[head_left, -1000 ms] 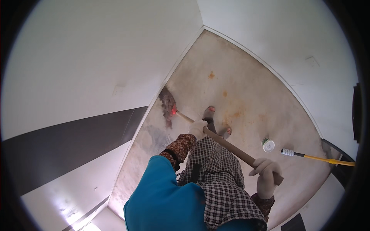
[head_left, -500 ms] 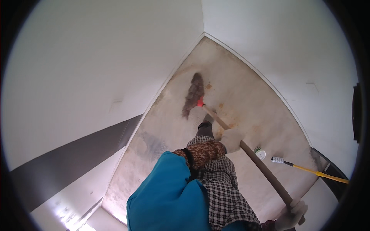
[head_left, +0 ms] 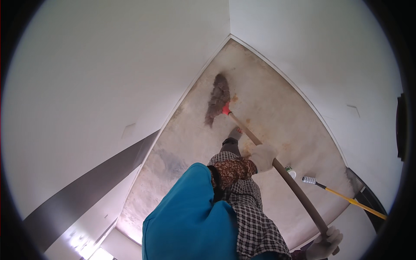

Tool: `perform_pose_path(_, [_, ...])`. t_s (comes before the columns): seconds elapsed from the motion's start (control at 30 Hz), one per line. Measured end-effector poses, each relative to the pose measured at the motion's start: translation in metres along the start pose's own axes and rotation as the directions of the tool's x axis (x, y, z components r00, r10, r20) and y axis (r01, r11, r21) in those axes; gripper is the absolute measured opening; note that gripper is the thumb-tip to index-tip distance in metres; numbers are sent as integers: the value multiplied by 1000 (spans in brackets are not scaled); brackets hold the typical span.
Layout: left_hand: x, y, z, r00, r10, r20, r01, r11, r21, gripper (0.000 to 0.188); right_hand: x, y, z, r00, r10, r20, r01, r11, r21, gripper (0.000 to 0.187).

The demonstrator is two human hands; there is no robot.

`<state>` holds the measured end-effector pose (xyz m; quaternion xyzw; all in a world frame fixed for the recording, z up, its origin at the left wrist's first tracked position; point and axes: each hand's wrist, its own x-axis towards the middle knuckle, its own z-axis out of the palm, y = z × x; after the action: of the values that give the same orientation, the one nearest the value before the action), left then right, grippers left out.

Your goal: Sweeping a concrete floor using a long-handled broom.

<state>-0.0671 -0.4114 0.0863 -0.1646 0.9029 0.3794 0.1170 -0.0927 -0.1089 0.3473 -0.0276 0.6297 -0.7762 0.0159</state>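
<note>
A long-handled broom [head_left: 299, 193] slants across the floor in front of me. Its dark, fuzzy brown head [head_left: 219, 97] rests on the floor toward the far corner, joined to the handle by a red socket [head_left: 226, 108]. My left hand [head_left: 263, 157], in a whitish glove, is closed round the middle of the handle. Near the handle's top end, at the lower right, my gloved right hand [head_left: 326, 243] grips it too. One foot [head_left: 235, 133] shows just below the broom head.
Stained, dusty floor [head_left: 281, 121] narrows to a corner between two white walls [head_left: 303, 43] edged with baseboard. Right of the handle lie a small white-and-green tub [head_left: 290, 172] and a paint roller [head_left: 309, 180] on a yellow pole. A dark grey band [head_left: 91, 177] crosses the left side.
The broom head has moved slightly farther toward the corner. Both hands keep their hold on the handle, and the view has shifted a little.
</note>
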Motion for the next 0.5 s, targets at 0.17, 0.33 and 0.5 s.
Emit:
perform_pose_path(0.17, [-3,-15,-43,996,-89,8,89,995,-38,14,98,43,-44,994,27,105,-26,1000,-9,30])
perform_pose_path(0.33, [56,-50,-60,991,-110,81,100,988,117,18,140,36,127,970,225,97,-215,971,-107,32])
perform_pose_path(0.5, [85,-12,-59,996,-54,65,48,994,95,16,81,23,53,816,-374,442,567,362,-740,13])
